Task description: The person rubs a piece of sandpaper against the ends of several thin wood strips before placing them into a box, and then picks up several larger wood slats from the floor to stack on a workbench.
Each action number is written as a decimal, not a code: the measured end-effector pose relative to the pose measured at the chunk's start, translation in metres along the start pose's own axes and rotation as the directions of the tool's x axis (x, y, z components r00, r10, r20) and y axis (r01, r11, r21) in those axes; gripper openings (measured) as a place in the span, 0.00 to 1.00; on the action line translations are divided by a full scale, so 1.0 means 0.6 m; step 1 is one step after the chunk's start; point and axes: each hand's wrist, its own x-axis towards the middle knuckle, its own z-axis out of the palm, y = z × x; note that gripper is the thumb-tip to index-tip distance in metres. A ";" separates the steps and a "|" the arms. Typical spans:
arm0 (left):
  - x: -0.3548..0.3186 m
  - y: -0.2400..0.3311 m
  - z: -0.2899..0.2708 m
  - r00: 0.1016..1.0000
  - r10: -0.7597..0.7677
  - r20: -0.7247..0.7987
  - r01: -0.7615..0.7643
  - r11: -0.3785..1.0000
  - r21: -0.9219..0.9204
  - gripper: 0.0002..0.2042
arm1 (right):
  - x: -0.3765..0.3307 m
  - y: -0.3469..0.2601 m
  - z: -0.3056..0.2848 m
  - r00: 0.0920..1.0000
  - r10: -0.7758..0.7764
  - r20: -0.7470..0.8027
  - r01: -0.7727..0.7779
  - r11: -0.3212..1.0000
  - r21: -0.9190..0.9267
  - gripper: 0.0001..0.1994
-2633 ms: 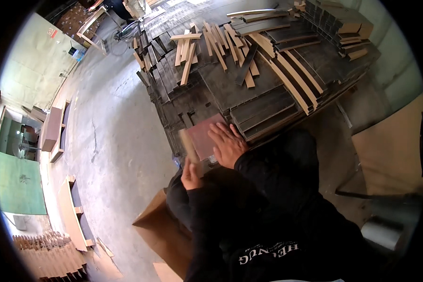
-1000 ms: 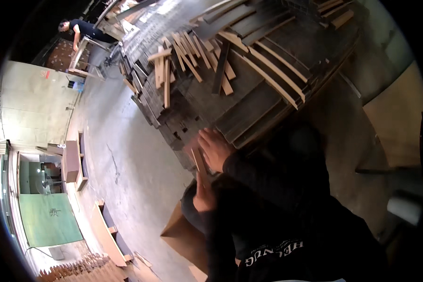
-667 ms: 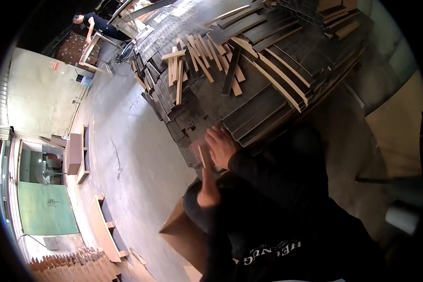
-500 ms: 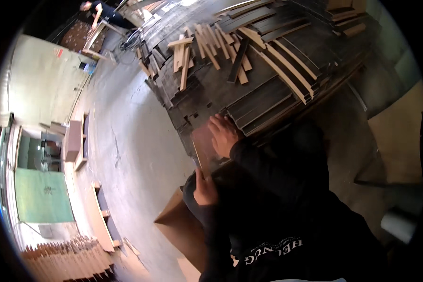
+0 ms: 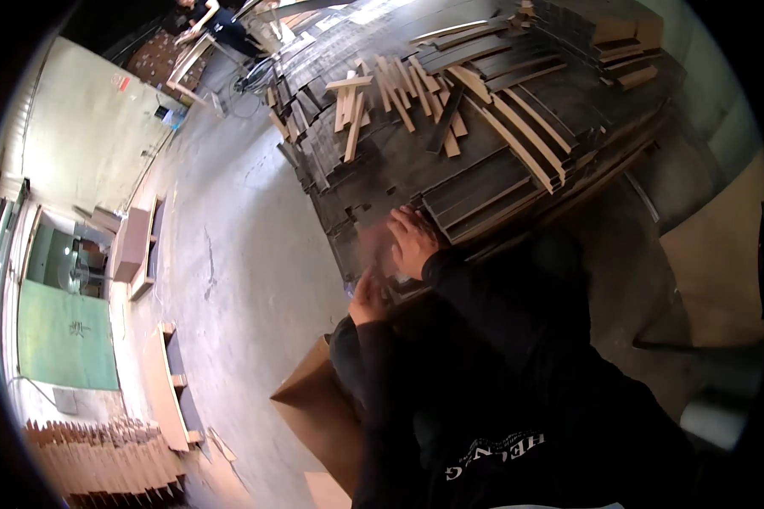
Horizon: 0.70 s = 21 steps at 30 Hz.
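A thin, flat reddish-brown piece [image 5: 375,239] lies at the near left corner of the dark worktable, its outline smeared. My right hand [image 5: 414,243] rests on its right side, palm down, fingers stretched out and slightly apart. At the near edge of the piece, my left hand [image 5: 368,299] has its fingers drawn together and appears to grip it; the fingertips are partly blurred. Dark flat strips [image 5: 484,197] lie just beyond my right hand.
Light wooden strips [image 5: 399,89] are scattered over the dark worktable [image 5: 390,174]. An open cardboard box [image 5: 318,399] stands by my left forearm. Wooden boards [image 5: 163,386] stand on the floor at the left. Far back left, another person [image 5: 216,25] is beside a small table.
My left hand has moved up, closer to the right hand and the table corner. The reddish-brown piece, earlier tilted with a pale edge showing, now looks flatter. The view has shifted slightly.
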 end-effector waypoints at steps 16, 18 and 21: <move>0.028 0.072 -0.028 0.975 0.197 0.101 -0.214 0.729 0.650 0.16 | 0.000 -0.005 -0.012 0.997 -0.001 0.073 0.004 0.999 -0.039 0.19; 0.033 0.089 -0.005 0.959 0.043 0.281 -0.257 0.557 0.790 0.19 | -0.001 0.001 -0.009 0.997 0.019 0.080 -0.018 1.000 -0.015 0.18; 0.084 0.076 0.021 0.945 0.106 0.309 -0.325 0.404 0.855 0.22 | 0.010 -0.016 -0.010 0.994 0.034 0.107 -0.033 0.999 -0.008 0.18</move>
